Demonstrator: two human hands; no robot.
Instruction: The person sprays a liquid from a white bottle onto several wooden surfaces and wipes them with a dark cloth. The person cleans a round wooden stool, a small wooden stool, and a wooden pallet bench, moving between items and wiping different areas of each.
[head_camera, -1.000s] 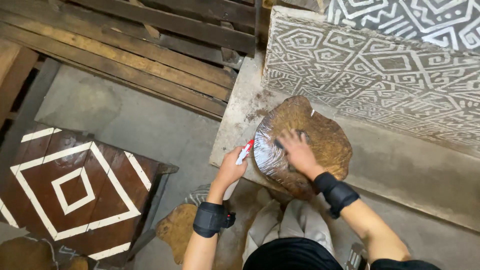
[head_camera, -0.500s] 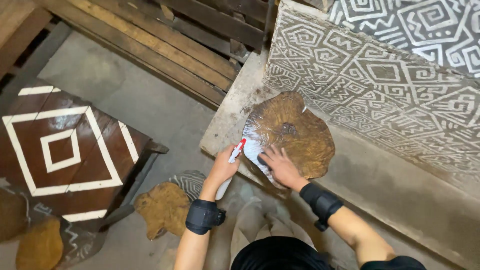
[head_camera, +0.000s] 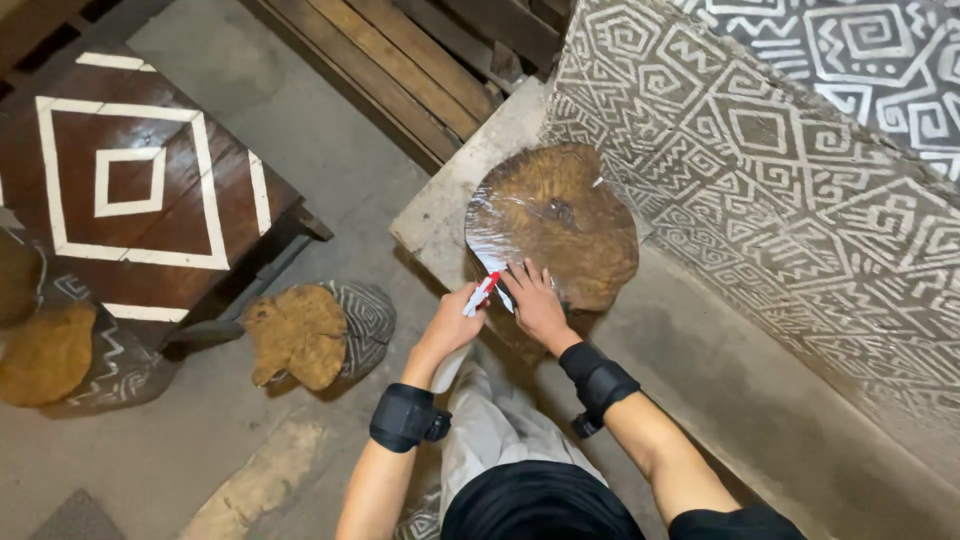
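Note:
A round slab of brown wood (head_camera: 560, 215) wrapped in clear plastic film stands on a concrete ledge (head_camera: 455, 190). My left hand (head_camera: 450, 325) grips a small red and white cutter (head_camera: 482, 293) at the slab's near edge. My right hand (head_camera: 535, 300) lies flat on the film at that same edge, fingers spread, right beside the cutter's tip. Both wrists wear black bands. My legs in light trousers show below.
A dark wooden table (head_camera: 130, 190) with a white diamond pattern stands at left. A wooden stool (head_camera: 310, 330) with a patterned side is on the floor beside it, another stool (head_camera: 50, 355) at far left. A patterned wall (head_camera: 780, 180) rises at right. Wooden planks (head_camera: 400, 70) lie beyond.
The view has shifted, so the scene sits lower right now. My right hand has slid from the slab's top to its near edge, next to the cutter.

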